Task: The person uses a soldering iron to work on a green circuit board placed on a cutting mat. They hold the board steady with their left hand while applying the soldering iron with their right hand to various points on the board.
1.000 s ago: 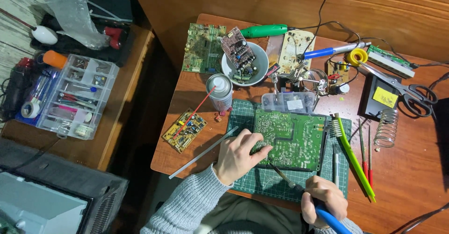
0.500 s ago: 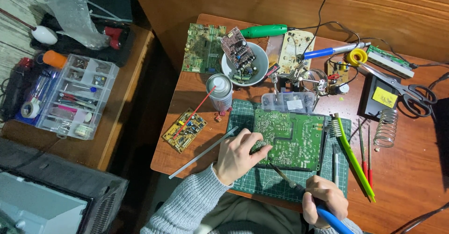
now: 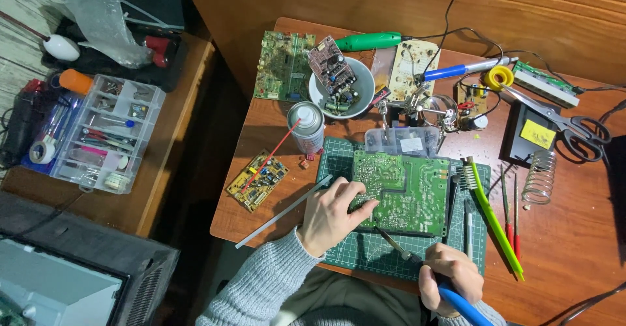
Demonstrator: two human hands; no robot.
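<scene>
Head view: left hand (image 3: 334, 214) lies flat on the green circuit board (image 3: 407, 192), fingers (image 3: 362, 203) spread and pressing its left edge, gripping nothing. Board sits solder side up on the green cutting mat (image 3: 365, 251), mid desk (image 3: 274, 215), just below a clear plastic box (image 3: 403, 142). Right hand (image 3: 450, 275) is closed round the blue-handled soldering iron (image 3: 427, 270), tip reaching the board's lower edge near centre. To do this well, imo: keep the left palm weight steady so the board can't slide, keep those fingers well apart from the hot tip, touch pad & lead together w/ the tip, brace the right wrist on the desk edge. Spray can (image 3: 306, 127) w/ red straw stands beside the mat's upper left; green brush (image 3: 492, 218) lies right of the board, a small yellow board (image 3: 257, 180) left.
</scene>
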